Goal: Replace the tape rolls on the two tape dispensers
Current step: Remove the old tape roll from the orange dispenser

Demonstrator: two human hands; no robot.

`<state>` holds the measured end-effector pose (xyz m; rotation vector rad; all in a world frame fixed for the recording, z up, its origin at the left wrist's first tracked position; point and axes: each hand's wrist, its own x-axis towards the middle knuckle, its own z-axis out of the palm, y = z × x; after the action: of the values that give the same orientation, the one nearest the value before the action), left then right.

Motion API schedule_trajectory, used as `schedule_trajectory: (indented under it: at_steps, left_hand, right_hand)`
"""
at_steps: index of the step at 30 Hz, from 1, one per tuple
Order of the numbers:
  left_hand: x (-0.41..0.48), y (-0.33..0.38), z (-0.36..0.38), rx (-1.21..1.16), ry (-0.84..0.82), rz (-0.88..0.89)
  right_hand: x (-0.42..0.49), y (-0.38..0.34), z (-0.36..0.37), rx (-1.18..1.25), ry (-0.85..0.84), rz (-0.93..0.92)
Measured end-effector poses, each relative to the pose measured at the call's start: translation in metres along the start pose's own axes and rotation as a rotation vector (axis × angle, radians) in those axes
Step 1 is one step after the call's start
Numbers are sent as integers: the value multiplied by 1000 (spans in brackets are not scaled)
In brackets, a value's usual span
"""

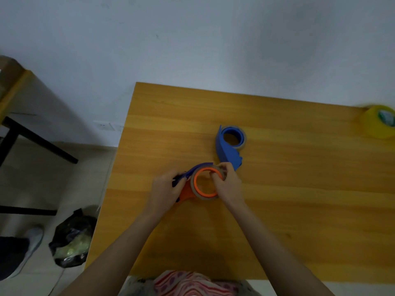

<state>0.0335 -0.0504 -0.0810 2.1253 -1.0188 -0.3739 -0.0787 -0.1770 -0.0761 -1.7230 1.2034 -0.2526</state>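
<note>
An orange tape dispenser point(188, 192) with a dark blue guard lies on the wooden table point(299, 189) near its left side. A thin brown tape core point(193, 184) rings its orange hub. My left hand point(165, 186) grips the dispenser's handle end. My right hand point(227, 182) pinches the core's right rim, fingers curled into the ring. Just behind, a blue dispenser point(229, 146) lies on its side with a nearly spent roll on it. A full yellow tape roll point(379, 121) stands at the table's far right edge.
The table's left edge runs close to my left hand. On the floor to the left sit a black rubbish bag point(72, 238) and a dark table leg point(38, 139). Another person's shoe point(32, 242) shows at the lower left.
</note>
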Motion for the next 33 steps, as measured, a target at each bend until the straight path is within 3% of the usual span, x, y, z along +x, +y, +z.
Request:
schedule_trajectory:
  at_steps: [4, 8, 12, 18, 25, 33]
  left_hand:
    - [3, 9, 1, -16, -80, 57]
    - [10, 18, 0, -84, -265, -39]
    - [18, 27, -3, -101, -461, -113]
    - [19, 31, -2, -344, -376, -253]
    - [23, 31, -5, -345, -252, -296]
    - [13, 24, -10, -432, -338, -427]
  right_hand:
    - [-6, 1, -11, 189, -61, 164]
    - [-6, -1, -20, 222, 19, 141]
    - [-8, -5, -20, 119, -2, 58]
    - [-10, -7, -22, 153, 26, 57]
    - [-8, -8, -20, 196, 13, 57]
    - [-8, -2, -21, 256, -32, 180]
